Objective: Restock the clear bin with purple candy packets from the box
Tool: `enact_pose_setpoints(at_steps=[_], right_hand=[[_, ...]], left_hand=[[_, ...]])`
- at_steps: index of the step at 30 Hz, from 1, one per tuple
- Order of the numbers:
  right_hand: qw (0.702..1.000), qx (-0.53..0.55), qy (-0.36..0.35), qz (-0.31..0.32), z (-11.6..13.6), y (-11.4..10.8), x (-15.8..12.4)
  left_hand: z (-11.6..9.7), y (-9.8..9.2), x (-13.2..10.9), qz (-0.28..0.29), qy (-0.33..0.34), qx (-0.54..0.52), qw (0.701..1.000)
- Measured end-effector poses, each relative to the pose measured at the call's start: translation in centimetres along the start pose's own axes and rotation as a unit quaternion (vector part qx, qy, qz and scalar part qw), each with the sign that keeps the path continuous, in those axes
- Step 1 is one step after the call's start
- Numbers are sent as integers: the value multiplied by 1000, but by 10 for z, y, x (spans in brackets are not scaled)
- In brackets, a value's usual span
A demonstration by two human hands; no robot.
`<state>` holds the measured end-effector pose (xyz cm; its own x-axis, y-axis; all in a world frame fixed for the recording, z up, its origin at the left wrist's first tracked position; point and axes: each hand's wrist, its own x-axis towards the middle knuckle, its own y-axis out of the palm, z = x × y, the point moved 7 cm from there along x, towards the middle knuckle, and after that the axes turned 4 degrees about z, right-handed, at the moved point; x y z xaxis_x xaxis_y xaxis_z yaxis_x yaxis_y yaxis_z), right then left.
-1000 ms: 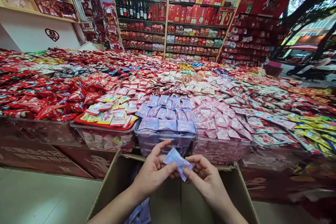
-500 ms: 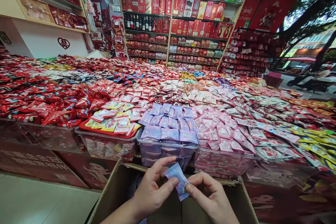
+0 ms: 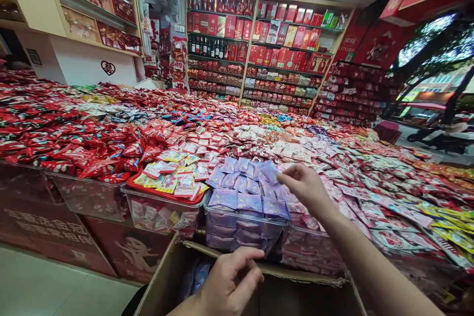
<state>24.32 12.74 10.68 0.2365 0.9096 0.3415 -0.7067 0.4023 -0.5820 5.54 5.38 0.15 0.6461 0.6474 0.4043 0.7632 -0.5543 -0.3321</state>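
My right hand reaches out over the clear bin of purple candy packets. Its thumb and fingers pinch one purple packet at the top right of the pile. My left hand hovers over the open cardboard box below the bin, fingers curled and nothing visible in them. More purple packets lie inside the box at its left.
A wide display of wrapped sweets spreads ahead: red packets at left, a red tray of yellow and pink packets, pink packets at right. Shelves of red gift boxes and bottles line the back wall. Grey floor lies at lower left.
Both hands held one purple packet over the box. Now my right hand has carried it forward onto the purple pile, my left hand stays back empty, and the view has tilted up.
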Motion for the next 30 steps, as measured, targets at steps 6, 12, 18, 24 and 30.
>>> enact_pose_setpoints(at_steps=[6, 12, 18, 24, 30], right_hand=[[989, -143, 45, -4, -6, 39, 67], [980, -184, 36, 67, -8, 59, 69], [969, -220, 24, 109, -5, 62, 69], [963, -245, -9, 114, -2, 58, 66], [968, -221, -49, 111, 28, 45, 38]], left_hand=[[-4, 2, -2, 12, 82, 134, 987], [-2, 9, 3, 79, 73, 160, 981], [-4, 11, 3, 93, 59, 178, 978], [-5, 12, 2, 97, 52, 178, 978], [1, 13, 0, 125, 24, 176, 976]])
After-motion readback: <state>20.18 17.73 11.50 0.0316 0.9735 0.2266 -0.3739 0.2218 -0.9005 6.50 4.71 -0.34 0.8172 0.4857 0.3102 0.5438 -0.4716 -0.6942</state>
